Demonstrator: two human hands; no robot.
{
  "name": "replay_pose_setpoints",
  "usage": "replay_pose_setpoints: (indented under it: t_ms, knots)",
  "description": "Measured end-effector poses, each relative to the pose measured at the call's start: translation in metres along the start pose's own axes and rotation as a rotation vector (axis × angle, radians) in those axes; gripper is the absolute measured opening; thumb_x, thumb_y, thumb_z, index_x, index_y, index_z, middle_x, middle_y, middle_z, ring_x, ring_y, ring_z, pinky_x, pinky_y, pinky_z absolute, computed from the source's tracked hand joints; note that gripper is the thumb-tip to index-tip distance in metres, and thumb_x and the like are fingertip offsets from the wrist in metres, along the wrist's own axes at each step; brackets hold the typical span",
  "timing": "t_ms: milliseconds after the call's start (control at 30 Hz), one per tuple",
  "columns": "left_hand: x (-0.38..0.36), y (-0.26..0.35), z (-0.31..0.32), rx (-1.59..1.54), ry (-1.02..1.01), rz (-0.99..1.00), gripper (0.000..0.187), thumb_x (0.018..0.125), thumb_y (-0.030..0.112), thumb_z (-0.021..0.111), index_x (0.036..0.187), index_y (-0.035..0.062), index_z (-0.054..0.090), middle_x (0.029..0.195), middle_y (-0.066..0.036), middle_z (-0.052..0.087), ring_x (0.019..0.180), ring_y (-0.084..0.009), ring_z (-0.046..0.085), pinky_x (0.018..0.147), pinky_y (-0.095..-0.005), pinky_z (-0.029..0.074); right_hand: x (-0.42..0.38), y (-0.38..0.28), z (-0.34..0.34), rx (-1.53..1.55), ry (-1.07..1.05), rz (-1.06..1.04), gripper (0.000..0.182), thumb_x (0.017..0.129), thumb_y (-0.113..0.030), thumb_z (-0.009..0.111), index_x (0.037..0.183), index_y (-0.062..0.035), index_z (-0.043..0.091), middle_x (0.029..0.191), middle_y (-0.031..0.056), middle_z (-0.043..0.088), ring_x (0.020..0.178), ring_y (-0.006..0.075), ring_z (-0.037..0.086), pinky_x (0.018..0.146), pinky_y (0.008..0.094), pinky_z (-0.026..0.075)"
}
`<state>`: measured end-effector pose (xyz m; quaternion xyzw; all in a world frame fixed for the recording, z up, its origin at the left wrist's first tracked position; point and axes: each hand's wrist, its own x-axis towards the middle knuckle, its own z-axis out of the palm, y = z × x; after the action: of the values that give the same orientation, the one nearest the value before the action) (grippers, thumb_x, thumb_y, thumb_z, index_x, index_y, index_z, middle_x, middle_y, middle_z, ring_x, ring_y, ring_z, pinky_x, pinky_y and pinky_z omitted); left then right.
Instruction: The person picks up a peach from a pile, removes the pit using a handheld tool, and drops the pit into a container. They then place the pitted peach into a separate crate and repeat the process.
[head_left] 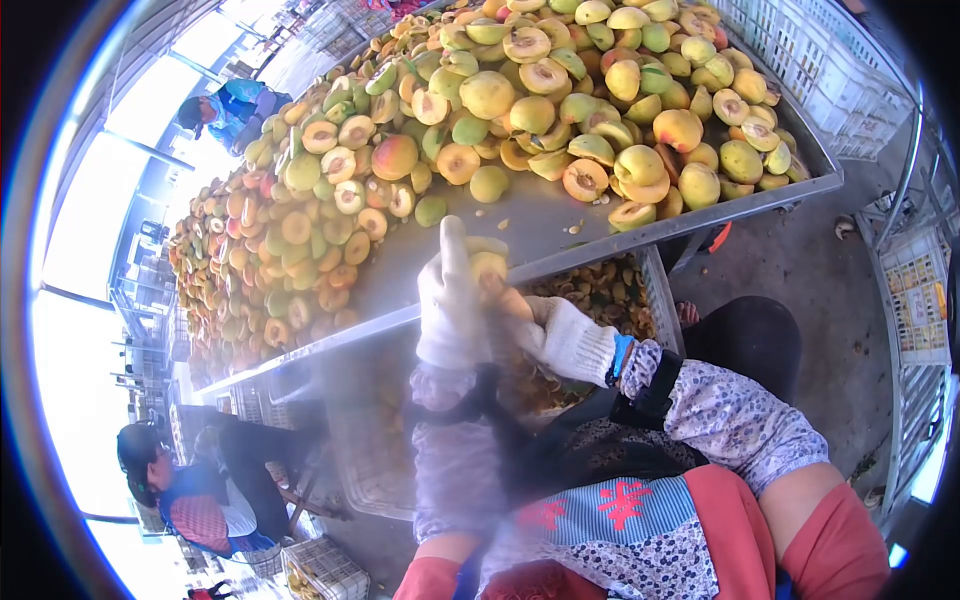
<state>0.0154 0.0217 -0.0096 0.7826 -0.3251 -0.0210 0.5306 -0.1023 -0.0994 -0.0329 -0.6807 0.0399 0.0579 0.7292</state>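
Observation:
My left hand (447, 305), in a white glove, holds a yellow peach (488, 264) against its fingers, with one finger stretched upward. Close beside it, my right hand (568, 338), also gloved in white, is closed near the underside of the fruit. Something short and orange-brown shows at its fingertips, too blurred to name. Both hands are over the near edge of a metal table (560, 258). A large heap of whole and halved peaches (480, 95) covers much of that table, some halves showing their stones.
Below the table edge is a bin of peach scraps (610, 300). One person (205, 490) sits at the lower left, another (235, 112) at the far side. White crates (820, 75) are stacked at the upper right; another crate (325, 570) stands on the floor.

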Motion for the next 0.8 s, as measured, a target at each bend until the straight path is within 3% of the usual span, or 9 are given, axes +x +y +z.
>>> replay_pose_setpoints:
  t_ms: [33,100,267,333,367,467,567,700,800]
  knots:
    - [0.001,0.02,0.006,-0.002,0.003,0.0,0.063,0.103,0.051,0.04,0.101,-0.0055,0.068,0.08,-0.011,0.067,0.068,-0.017,0.061,0.068,-0.0276,0.051,0.001,-0.002,0.0,-0.003,-0.002,0.0,0.036,0.101,-0.029,0.056,0.116,0.003,0.064,0.096,0.0137,0.071,0.091,0.0191,0.064,0.083,0.0353,0.05]
    - [-0.001,0.058,0.025,-0.691,0.278,-0.35,0.059,0.103,0.05,0.044,0.115,-0.0045,0.063,0.087,-0.012,0.065,0.074,-0.019,0.062,0.072,-0.031,0.052,0.002,-0.005,0.0,0.085,0.051,-0.022,0.039,0.102,-0.032,0.056,0.115,0.0039,0.064,0.095,0.013,0.07,0.089,0.0173,0.063,0.081,0.0342,0.05]
    - [0.001,0.01,0.025,-0.257,0.303,0.079,0.059,0.101,0.051,0.047,0.115,-0.0052,0.06,0.086,-0.014,0.063,0.072,-0.0209,0.062,0.072,-0.0344,0.053,0.006,0.016,0.002,0.1,0.005,-0.052,0.036,0.101,-0.032,0.058,0.111,0.0021,0.065,0.09,0.011,0.069,0.084,0.0148,0.059,0.078,0.035,0.05]
    - [0.004,0.015,0.008,-0.025,-0.05,0.2,0.055,0.101,0.047,0.05,0.106,-0.0065,0.062,0.076,-0.013,0.062,0.064,-0.0212,0.06,0.064,-0.0329,0.051,0.005,0.015,-0.003,-0.1,-0.025,-0.125,0.036,0.102,-0.034,0.056,0.109,0.0006,0.065,0.088,0.0111,0.068,0.083,0.017,0.061,0.077,0.0361,0.049]
    - [0.004,0.017,0.008,-0.323,-0.089,-0.111,0.054,0.099,0.045,0.052,0.099,-0.0074,0.063,0.069,-0.012,0.061,0.057,-0.0212,0.058,0.058,-0.0318,0.049,0.002,0.014,-0.004,-0.092,-0.041,-0.052,0.042,0.102,-0.039,0.052,0.109,0.0001,0.065,0.085,0.0098,0.068,0.083,0.0216,0.063,0.078,0.0376,0.049]
    - [0.004,0.017,0.01,-0.517,-0.041,-0.284,0.054,0.099,0.045,0.052,0.095,-0.0073,0.064,0.07,-0.013,0.061,0.059,-0.0214,0.059,0.057,-0.0313,0.048,-0.004,-0.016,-0.012,-0.197,-0.136,0.14,0.049,0.102,-0.047,0.049,0.102,-0.0012,0.065,0.078,0.0083,0.065,0.072,0.0206,0.063,0.067,0.0356,0.05]
    - [-0.003,0.018,0.027,-0.534,0.173,-0.17,0.054,0.1,0.044,0.051,0.093,-0.0072,0.065,0.071,-0.014,0.062,0.059,-0.0213,0.059,0.057,-0.0313,0.048,-0.012,-0.021,-0.011,0.242,-0.256,0.404,0.05,0.101,-0.05,0.047,0.093,-0.0039,0.064,0.072,0.0068,0.062,0.059,0.0151,0.059,0.053,0.0322,0.047]
    - [-0.002,0.026,0.024,-0.552,0.196,-0.172,0.053,0.1,0.043,0.051,0.091,-0.0074,0.065,0.07,-0.014,0.062,0.058,-0.021,0.058,0.057,-0.0306,0.048,-0.01,-0.021,-0.019,0.172,-0.323,0.384,0.05,0.101,-0.052,0.047,0.09,-0.0054,0.062,0.066,0.0053,0.06,0.054,0.013,0.057,0.047,0.03,0.044]
    - [0.005,0.034,0.013,-0.364,-0.132,-0.185,0.054,0.1,0.044,0.05,0.089,-0.0068,0.065,0.068,-0.013,0.061,0.058,-0.0208,0.058,0.057,-0.0302,0.047,-0.013,-0.028,-0.028,0.073,-0.286,0.337,0.055,0.093,-0.064,0.055,0.082,-0.0102,0.054,0.056,-0.0043,0.041,0.04,0.0061,0.035,0.035,0.0245,0.028]
